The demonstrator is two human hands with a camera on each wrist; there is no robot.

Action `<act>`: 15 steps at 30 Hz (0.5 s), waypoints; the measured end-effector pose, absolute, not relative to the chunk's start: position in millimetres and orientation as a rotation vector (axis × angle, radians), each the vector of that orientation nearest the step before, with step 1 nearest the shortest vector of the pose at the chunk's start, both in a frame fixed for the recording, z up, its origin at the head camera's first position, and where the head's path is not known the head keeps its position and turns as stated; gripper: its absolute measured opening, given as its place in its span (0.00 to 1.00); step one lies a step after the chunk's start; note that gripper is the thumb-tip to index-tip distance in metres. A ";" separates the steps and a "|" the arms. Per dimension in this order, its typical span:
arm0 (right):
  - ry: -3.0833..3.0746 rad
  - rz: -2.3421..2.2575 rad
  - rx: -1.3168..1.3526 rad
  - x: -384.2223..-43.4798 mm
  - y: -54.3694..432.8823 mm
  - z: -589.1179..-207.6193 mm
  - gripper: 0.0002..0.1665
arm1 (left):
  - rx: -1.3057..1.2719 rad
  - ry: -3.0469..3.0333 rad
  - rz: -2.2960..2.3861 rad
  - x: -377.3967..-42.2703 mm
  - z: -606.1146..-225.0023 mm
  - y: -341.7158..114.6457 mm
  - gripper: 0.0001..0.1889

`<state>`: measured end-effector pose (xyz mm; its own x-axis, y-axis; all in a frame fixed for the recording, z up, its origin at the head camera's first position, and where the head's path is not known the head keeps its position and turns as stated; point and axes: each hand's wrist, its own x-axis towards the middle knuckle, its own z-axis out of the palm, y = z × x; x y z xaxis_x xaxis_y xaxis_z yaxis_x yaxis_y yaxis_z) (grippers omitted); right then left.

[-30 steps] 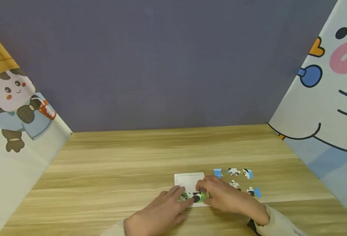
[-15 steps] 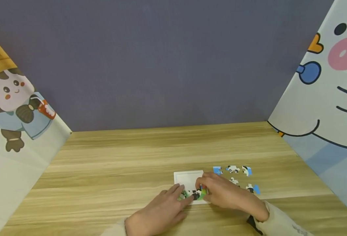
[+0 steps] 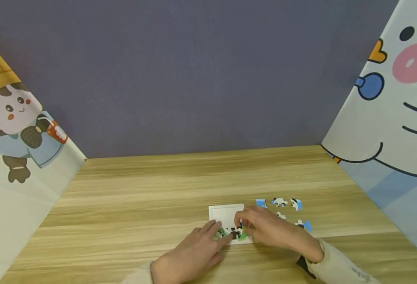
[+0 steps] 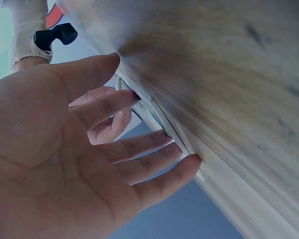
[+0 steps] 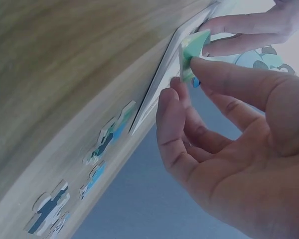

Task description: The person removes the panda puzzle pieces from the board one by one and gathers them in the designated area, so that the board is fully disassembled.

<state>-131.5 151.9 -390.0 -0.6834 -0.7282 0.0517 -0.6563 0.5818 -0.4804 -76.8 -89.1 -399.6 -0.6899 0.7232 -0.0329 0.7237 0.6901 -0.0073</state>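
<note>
A white puzzle tray (image 3: 226,213) lies on the table, its near part filled with panda-picture pieces (image 3: 226,233). My left hand (image 3: 194,252) rests on the tray's near left side, fingers extended and fingertips at its edge and pieces. In the left wrist view the left hand's palm (image 4: 55,149) faces the camera, holding nothing. At the tray's right side, my right hand (image 3: 274,228) pinches a green puzzle piece (image 5: 192,52) between thumb and fingers. That piece is tilted up on edge over the tray, and the fingers partly hide it in the head view.
Several loose puzzle pieces lie right of the tray, among them a panda-face piece (image 3: 280,202), a blue piece (image 3: 261,202) and a black, white and blue one (image 3: 306,225). The right forearm passes close to them. A dark wall (image 3: 201,79) stands behind the table (image 3: 141,189).
The green piece in my right hand's pinch has tipped up from the tray's near right corner. My left hand has stayed in place. The head view has shifted slightly.
</note>
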 end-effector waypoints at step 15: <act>2.591 -0.775 -1.156 -133.5 149.1 -386.3 0.11 | 1.104 2.858 0.051 -76.8 -400.0 -93.1 0.27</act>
